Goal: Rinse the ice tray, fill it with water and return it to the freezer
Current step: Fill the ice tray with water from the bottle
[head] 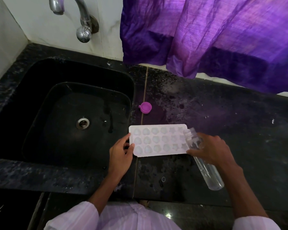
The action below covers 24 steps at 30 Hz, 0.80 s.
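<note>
White ice tray (158, 141) flat on the dark surface (223, 113), just right of the sink (40, 77), with a tilted clear bottle (208, 173) over its right end.

The left hand (121, 153) has its grip on the tray's left edge, thumb on the rim. The right hand (211, 150) has its grip wrapped round the bottle, whose open mouth is low above the star-shaped cells. How much water the cells or bottle hold is hard to tell. A purple cap (146, 107) lies beyond the tray, apart from it. A tap (80, 19) hangs over the sink, and a purple curtain (206, 34) drapes the surface's far edge. The right hand hides the tray's near right corner.
</note>
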Tool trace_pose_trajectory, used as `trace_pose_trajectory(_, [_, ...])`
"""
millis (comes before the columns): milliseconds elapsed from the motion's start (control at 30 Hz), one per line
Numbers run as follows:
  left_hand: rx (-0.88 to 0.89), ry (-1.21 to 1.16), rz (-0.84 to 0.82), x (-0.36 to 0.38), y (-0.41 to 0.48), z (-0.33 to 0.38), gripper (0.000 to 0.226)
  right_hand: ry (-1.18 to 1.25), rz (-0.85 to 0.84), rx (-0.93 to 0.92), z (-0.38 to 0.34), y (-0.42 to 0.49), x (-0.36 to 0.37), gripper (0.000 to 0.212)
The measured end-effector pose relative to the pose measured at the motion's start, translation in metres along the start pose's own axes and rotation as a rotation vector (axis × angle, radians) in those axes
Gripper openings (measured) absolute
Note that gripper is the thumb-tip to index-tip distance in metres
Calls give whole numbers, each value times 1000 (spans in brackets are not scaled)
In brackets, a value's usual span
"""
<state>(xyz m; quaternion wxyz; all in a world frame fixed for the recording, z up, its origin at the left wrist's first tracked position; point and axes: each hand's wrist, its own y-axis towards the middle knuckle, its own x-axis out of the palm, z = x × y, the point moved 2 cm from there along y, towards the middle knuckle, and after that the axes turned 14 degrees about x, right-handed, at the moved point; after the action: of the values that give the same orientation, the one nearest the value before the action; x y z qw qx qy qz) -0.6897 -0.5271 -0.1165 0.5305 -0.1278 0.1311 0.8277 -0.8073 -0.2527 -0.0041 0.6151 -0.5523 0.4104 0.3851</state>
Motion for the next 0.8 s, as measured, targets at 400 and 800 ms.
trace_pose_trajectory(400, [-12,-17,13,2,-2,3,43,28,-3,5,8,-7,-2,61])
trace_pose_trajectory(800, [-15,-14,7,2,-4,5,44,-3,-30,-31,3,-25,13,77])
